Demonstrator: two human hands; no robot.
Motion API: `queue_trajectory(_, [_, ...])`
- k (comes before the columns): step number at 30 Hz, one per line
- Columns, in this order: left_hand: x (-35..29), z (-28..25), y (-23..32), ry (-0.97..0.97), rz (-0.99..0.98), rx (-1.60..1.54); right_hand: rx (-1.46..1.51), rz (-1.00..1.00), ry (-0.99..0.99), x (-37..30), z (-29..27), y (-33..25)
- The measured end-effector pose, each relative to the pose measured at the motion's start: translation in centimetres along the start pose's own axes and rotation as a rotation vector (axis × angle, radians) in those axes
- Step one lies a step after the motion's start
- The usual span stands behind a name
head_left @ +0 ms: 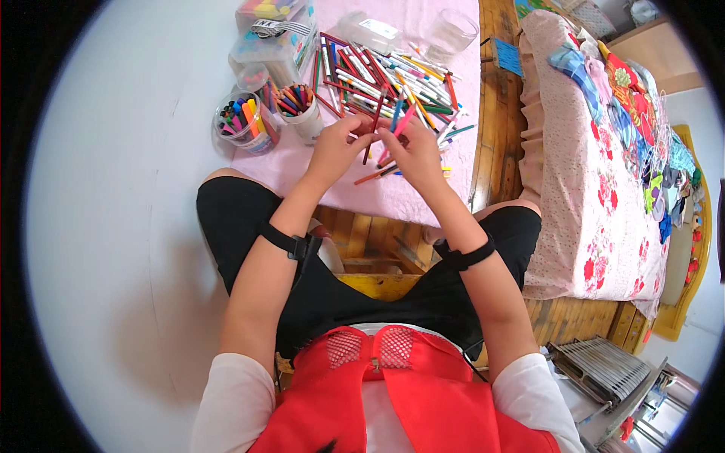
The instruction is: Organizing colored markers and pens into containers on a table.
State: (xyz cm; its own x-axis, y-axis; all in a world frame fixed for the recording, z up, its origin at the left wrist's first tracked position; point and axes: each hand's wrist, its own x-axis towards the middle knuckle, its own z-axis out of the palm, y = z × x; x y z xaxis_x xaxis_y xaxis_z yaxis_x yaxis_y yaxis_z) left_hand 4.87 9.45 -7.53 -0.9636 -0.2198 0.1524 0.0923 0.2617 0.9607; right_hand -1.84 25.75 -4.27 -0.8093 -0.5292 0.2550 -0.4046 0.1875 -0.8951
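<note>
Over the near part of a pink-covered table, my two hands meet at the fingertips. My left hand (337,145) pinches a dark red colored pencil (378,109), held nearly upright; fingers of my right hand (417,151) come close to it or touch it. A bright pink marker (406,119) sticks out from my closed right hand, and a blue pen (396,112) stands beside it, though whether the hand grips it is unclear. Just beyond lies a loose heap of pencils and markers (381,73). Several more pencils (374,175) lie under my right hand.
Left of the heap stand a clear tub of markers (247,140), a white cup of colored pencils (308,124) and stacked plastic boxes (260,51). Clear containers (451,34) sit at the far edge. A bed with a floral cover (596,226) stands to the right, beyond the wooden floor.
</note>
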Motion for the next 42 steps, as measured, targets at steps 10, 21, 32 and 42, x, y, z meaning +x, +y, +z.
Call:
queue_trajectory(10, [-0.7,-1.3,0.0,0.166,-0.112,0.072,-0.026,-0.001,-0.019,1.2,3.8,1.3])
queue_trajectory(21, [-0.7,-1.3,0.4,0.162,-0.021,0.235,0.024,0.004,-0.004,1.0,4.3,2.4])
queue_trajectory(32, [-0.7,-1.0,-2.9,0.267,-0.251,0.443,0.217,-0.155,0.189,3.3,3.3,-3.5])
queue_trajectory(42, [-0.5,-1.3,-4.8,0.154,0.116,0.423,0.046,-0.266,0.043,6.8,8.1,-7.2])
